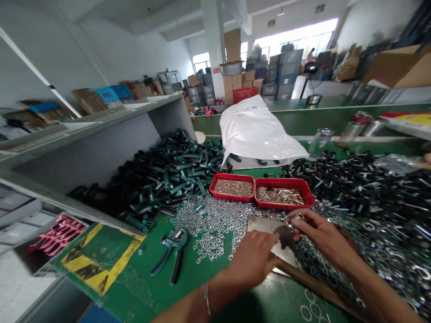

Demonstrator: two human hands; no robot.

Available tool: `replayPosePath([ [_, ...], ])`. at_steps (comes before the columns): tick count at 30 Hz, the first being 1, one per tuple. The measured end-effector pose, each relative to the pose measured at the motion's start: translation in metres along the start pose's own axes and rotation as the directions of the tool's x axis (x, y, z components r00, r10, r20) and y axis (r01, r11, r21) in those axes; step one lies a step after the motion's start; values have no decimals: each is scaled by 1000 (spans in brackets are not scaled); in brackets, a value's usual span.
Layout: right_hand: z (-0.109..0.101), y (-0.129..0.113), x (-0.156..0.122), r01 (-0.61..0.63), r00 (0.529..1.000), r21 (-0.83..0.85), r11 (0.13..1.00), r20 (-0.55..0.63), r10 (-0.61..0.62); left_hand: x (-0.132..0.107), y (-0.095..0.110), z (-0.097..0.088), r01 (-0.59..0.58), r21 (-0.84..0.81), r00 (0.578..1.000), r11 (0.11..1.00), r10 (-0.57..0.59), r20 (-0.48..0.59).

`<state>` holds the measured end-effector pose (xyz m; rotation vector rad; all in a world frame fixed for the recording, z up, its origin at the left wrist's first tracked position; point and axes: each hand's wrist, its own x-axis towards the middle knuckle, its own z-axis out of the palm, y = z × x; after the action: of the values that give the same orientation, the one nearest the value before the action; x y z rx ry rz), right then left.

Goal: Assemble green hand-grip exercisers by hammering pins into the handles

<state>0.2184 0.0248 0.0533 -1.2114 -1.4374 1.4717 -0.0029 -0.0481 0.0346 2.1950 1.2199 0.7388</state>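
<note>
My left hand [253, 255], with a bracelet at the wrist, is closed over the head end of a hammer. The dark hammer head [285, 236] shows past my fingertips, and its wooden handle [311, 279] slants toward the lower right. Beneath lies a flat metal plate [258, 223]. My right hand [318, 233] pinches a small shiny metal ring [298, 217] between thumb and fingers, just above the plate's right side. Loose metal rings [314, 309] lie under and beside my right forearm. Small nuts [212, 244] are spread left of the plate.
Two red trays [232, 197] of small metal parts stand behind the plate. A teal-handled tool [173, 251] lies at left, before a heap of similar handles [175, 170]. Black knobs with bolts [357, 179] are piled at right. A white sack [257, 130] stands behind.
</note>
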Motion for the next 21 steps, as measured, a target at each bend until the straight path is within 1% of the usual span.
replayPosePath([
  [2,-1,-1,-2,27,998,-8,1000,-53,-28,-11,-1,19,-71,168,996,983,60,70],
  [3,1,-1,-3,30,997,-1,1000,-66,-30,-10,0,29,-120,212,990,970,100,100],
  [5,6,-3,-4,41,995,2,999,-87,-41,1,2,45,-183,213,980,960,162,113],
  [6,9,-5,-5,53,994,-6,999,-98,-54,9,2,48,-195,180,979,964,179,99],
  [7,12,-7,-7,68,992,-21,997,-109,-70,17,0,45,-193,143,980,971,184,72],
  [8,13,-10,-9,85,989,-43,996,-122,-89,22,-5,37,-177,118,984,977,175,31],
  [9,14,-12,-12,96,987,-66,993,-125,-103,24,-12,22,-145,104,989,984,149,-25],
  [10,13,-13,-15,97,987,-84,992,-119,-107,22,-22,2,-106,121,990,987,116,-78],
  [11,12,-13,-19,88,990,-93,992,-105,-98,17,-36,-23,-42,161,986,986,67,-153],
  [12,11,-12,-23,70,993,-85,994,-84,-78,8,-52,-50,49,200,974,978,-3,-226],
  [13,10,-9,-27,48,997,-54,997,-61,-51,-2,-71,-78,160,264,962,951,-90,-257],
  [14,11,-5,-30,24,999,-2,1000,-39,-24,-12,-91,-104,269,365,951,891,-186,-246],
  [15,12,0,-32,1,1000,59,998,-28,1,-21,-111,-127,349,465,934,814,-263,-240],
  [16,14,4,-33,-16,999,119,993,-33,20,-28,-130,-146,356,548,934,757,-297,-198],
  [17,17,9,-33,-28,998,171,985,-51,38,-33,-145,-159,315,611,945,726,-296,-137],
  [18,19,12,-33,-36,995,211,977,-84,55,-35,-157,-168,266,665,955,698,-285,-83],
  [19,22,15,-33,-42,990,239,970,-122,72,-35,-165,-173,220,706,962,673,-270,-42],
  [21,27,16,-32,-49,979,277,960,-176,101,-30,-174,-175,159,756,968,636,-249,6],
])
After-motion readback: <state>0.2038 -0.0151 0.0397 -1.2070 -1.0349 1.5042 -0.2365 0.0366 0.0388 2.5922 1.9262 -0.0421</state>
